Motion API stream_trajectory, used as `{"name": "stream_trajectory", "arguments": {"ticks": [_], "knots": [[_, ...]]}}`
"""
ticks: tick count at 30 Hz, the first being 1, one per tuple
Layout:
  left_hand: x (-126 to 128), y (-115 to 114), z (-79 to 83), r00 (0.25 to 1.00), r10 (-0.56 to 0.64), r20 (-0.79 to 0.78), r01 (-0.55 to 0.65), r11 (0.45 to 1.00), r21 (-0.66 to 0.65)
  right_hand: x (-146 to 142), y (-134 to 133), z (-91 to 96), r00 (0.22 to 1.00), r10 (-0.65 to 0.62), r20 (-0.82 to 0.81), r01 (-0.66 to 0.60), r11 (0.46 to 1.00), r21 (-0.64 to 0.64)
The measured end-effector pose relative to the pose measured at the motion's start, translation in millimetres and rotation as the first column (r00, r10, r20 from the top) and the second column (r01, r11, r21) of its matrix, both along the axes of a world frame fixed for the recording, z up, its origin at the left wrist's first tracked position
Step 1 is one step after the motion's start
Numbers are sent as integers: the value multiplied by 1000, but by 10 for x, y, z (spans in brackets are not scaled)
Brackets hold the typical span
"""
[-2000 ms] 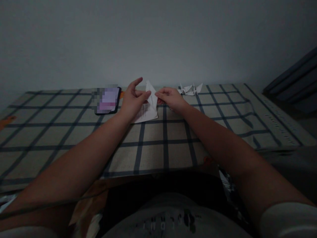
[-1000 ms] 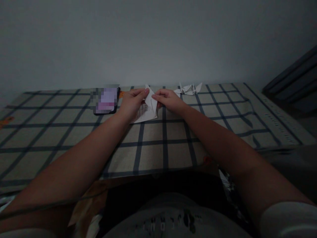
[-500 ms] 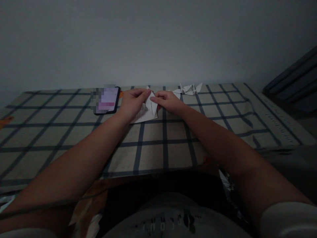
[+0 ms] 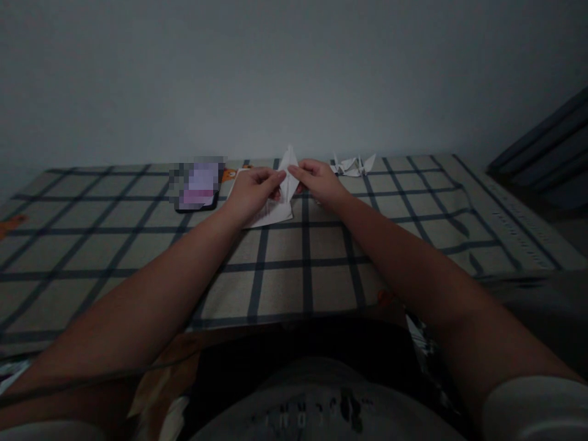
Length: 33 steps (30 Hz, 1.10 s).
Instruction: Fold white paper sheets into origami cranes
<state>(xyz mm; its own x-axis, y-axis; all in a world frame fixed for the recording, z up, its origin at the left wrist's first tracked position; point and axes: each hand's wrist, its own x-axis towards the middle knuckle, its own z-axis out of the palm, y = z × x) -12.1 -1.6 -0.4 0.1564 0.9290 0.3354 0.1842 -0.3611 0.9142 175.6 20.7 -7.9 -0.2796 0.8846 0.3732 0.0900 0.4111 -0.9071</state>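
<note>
A folded white piece of paper, long and pointed at the top, stands between my two hands. My left hand pinches its left side between thumb and fingers. From the other side, my right hand grips it with the thumb on the near face. Under and behind my left hand lies a flat white sheet of paper on the table. Folded paper cranes sit just beyond my right hand. The fingertips behind the folded paper are partly hidden.
A phone with a lit, blurred screen lies left of my left hand. The checked tablecloth covers the table, which meets a plain wall at the back. Dark slatted or folded material stands at the right.
The folded paper now stands higher and more upright, its point facing up. My right hand has shifted slightly right and up; my left hand has turned a little, uncovering more of the flat sheet.
</note>
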Motion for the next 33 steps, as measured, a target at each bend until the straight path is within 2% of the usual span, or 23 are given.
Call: {"name": "stream_trajectory", "arguments": {"ticks": [3,7,11,18,25,33], "knots": [[-5,-28,37,1000,30,-8,-30,999,30,-24,-41,31,1000,15,-4,-15,999,-31],[-10,-51,54,993,83,-78,-77,994,81,-24,-58,47,1000,18,7,-18,1000,-10],[-16,-43,44,995,62,-75,-53,992,111,-19,-50,34,1000,16,-2,-16,1000,-13],[3,4,11,998,24,50,-25,1000,18,-49,-20,7,995,56,-84,-63,995,-83],[-13,86,-90,982,-53,183,69,994,-85,13,9,3,996,83,-25,-84,995,-47],[0,39,-40,962,-55,269,104,980,-171,30,20,-11,997,69,33,-69,998,-4]]}}
